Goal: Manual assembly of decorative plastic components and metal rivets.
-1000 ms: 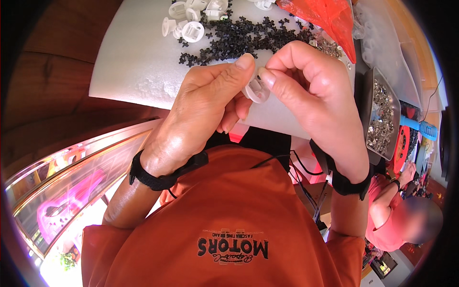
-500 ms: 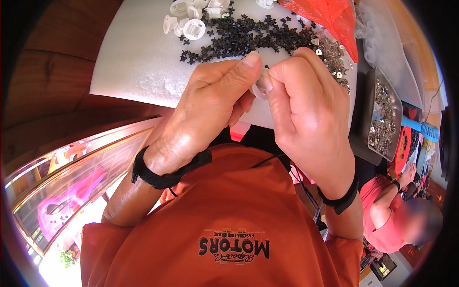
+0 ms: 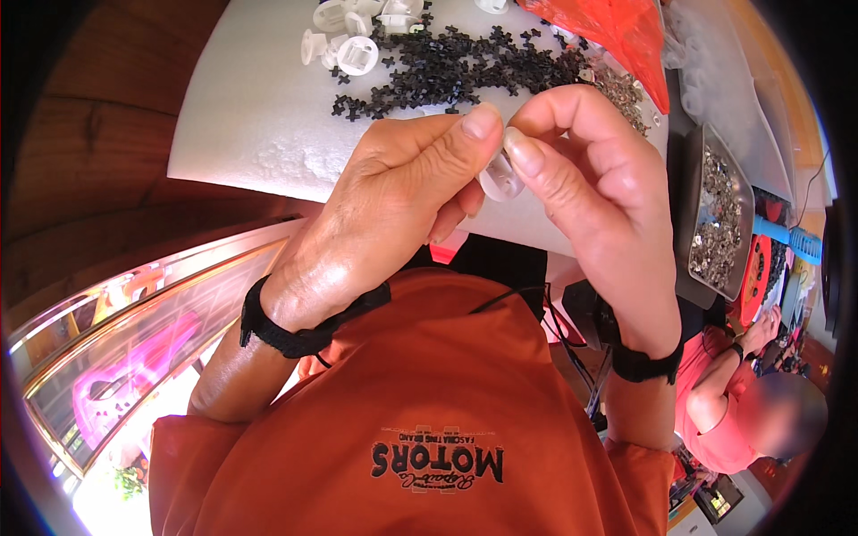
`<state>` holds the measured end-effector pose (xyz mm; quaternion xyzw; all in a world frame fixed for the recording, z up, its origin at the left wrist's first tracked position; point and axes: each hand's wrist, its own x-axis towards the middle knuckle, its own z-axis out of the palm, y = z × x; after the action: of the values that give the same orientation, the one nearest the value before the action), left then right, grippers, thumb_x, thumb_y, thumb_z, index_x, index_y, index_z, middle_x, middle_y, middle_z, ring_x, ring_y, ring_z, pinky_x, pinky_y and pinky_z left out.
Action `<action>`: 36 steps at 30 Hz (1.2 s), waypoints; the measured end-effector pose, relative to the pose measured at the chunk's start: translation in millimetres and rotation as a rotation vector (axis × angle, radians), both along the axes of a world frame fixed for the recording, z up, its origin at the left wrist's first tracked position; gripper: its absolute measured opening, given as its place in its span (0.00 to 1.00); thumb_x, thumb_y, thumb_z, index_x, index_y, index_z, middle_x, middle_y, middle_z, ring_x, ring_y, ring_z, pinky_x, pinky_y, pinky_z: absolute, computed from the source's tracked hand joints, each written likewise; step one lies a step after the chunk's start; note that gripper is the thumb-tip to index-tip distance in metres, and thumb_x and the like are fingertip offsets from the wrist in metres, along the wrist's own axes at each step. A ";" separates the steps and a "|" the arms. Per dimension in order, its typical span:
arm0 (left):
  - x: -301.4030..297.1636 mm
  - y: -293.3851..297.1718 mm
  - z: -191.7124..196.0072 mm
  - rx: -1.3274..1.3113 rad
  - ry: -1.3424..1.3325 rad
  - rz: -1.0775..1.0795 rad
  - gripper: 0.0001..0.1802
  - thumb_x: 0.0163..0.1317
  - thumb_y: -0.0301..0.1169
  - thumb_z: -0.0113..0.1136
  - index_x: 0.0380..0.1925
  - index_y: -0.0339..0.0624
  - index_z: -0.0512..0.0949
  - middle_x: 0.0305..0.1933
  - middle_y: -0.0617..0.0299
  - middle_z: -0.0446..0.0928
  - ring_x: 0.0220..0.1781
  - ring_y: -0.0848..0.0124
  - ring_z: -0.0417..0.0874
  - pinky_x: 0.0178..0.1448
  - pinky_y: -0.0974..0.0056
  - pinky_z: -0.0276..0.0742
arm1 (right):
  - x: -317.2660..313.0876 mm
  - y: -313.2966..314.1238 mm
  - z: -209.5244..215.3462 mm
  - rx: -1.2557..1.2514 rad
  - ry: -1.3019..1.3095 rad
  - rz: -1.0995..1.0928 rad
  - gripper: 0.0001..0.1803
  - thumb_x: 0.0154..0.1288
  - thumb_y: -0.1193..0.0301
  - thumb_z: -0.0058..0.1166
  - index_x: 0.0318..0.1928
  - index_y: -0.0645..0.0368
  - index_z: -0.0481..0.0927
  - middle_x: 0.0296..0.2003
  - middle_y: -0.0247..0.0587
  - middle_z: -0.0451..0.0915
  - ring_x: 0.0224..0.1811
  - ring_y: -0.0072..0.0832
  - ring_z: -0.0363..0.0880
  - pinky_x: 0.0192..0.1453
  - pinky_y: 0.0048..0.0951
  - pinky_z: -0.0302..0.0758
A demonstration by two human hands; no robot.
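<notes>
A small round white plastic part [image 3: 500,183] is held up between my two hands, over the near edge of a white foam-like sheet [image 3: 259,125]. My left hand [image 3: 384,188] is closed on its left side, thumb on top and fingers curled beneath. My right hand [image 3: 612,192] meets the part at its upper right with thumb and bent forefinger; its other fingers are curled loosely. Whether a tiny piece sits between these fingertips is hidden. Just beyond my hands spreads a heap of black cross-shaped pieces [image 3: 456,71].
Similar white round parts [image 3: 357,55] lie at the far left of the sheet. Small metal pieces [image 3: 626,96] and a red plastic bag [image 3: 612,31] are at the far right. A metal tray [image 3: 747,210] of metal bits stands right, near a blue-handled tool [image 3: 795,239]. Another person [image 3: 715,406] sits lower right.
My right hand has shifted slightly right and rolled, so its thumb now shows on top and its fingers have loosened. The left hand still holds the white part, which has turned a little.
</notes>
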<state>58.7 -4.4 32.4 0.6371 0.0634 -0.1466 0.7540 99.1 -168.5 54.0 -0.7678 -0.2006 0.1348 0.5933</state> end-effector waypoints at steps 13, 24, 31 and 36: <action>2.0 -7.1 -1.7 -0.031 0.039 -0.035 0.27 0.70 0.52 0.44 0.30 0.37 0.78 0.21 0.65 0.70 0.18 0.82 0.63 0.20 0.76 0.54 | 11.7 -11.7 -1.5 0.136 0.381 0.123 0.07 0.67 0.69 0.53 0.38 0.59 0.72 0.24 0.24 0.67 0.19 0.08 0.55 0.19 0.12 0.52; 5.0 -9.8 -10.6 -0.039 0.007 -0.027 0.27 0.70 0.50 0.43 0.33 0.36 0.77 0.23 0.65 0.71 0.20 0.82 0.64 0.21 0.76 0.55 | 7.0 -9.4 -9.5 0.137 0.254 0.080 0.08 0.68 0.68 0.53 0.40 0.60 0.72 0.27 0.25 0.70 0.22 0.07 0.59 0.20 0.12 0.54; 7.6 -7.4 -9.8 -0.093 -0.081 -0.088 0.24 0.71 0.46 0.43 0.44 0.33 0.76 0.29 0.62 0.74 0.25 0.80 0.72 0.26 0.75 0.68 | -6.9 -24.2 -11.2 -0.057 0.102 -0.025 0.07 0.68 0.69 0.52 0.38 0.61 0.72 0.26 0.23 0.70 0.27 0.08 0.61 0.28 0.14 0.58; 5.5 -9.9 -9.6 -0.138 -0.122 -0.106 0.22 0.72 0.42 0.43 0.51 0.33 0.72 0.33 0.61 0.76 0.30 0.77 0.77 0.35 0.72 0.77 | -5.5 -26.0 -13.1 -0.085 -0.021 -0.085 0.09 0.66 0.71 0.54 0.31 0.62 0.71 0.19 0.27 0.68 0.23 0.12 0.62 0.25 0.17 0.60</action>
<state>64.2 -14.3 22.8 0.5939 -0.0266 -0.1515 0.7897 93.6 -194.5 40.9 -0.8014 -0.1679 0.1097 0.5634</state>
